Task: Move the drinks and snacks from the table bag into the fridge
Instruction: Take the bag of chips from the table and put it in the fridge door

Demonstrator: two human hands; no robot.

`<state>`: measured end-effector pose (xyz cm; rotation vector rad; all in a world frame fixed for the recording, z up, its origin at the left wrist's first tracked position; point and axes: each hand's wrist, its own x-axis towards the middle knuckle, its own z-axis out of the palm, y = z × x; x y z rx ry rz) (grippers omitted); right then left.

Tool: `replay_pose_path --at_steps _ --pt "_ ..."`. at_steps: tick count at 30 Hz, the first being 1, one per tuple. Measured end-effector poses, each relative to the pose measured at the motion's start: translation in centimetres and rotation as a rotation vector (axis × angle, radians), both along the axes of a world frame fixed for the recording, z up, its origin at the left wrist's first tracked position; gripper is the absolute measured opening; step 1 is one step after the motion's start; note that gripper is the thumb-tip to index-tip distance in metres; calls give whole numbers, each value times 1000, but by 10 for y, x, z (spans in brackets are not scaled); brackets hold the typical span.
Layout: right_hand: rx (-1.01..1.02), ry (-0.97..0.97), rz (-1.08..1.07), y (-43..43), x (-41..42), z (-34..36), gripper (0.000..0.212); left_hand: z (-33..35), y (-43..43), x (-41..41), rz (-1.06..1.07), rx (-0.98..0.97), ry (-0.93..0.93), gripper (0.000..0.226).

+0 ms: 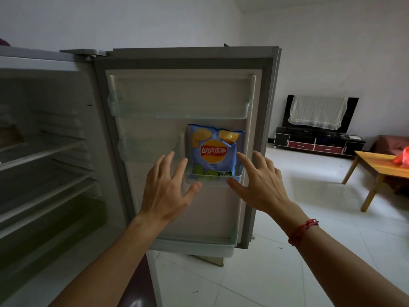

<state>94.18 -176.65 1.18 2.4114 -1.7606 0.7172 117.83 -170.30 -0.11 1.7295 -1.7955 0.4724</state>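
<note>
Fridge door is swung open. Chip bag is stood upright in the small door bin, between both hands, just past the fingertips. Left hand: fingers spread, nothing held, thumb by the bin's lower left corner. Right hand: fingers spread, nothing held, thumb at the bin's lower right. Contact with the bin cannot be told. Red string is worn on the right wrist. Desk with red bag is seen well off to the right of the right hand.
</note>
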Motion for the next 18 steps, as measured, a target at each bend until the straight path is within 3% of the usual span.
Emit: replay_pose_path --at_steps 11,18 --pt "6 14 -68 1 -60 -8 87 -14 -22 -51 -75 -5 -11 74" --pt "39 -8 -211 22 -106 -5 87 -11 -46 -100 -247 -19 -10 77"
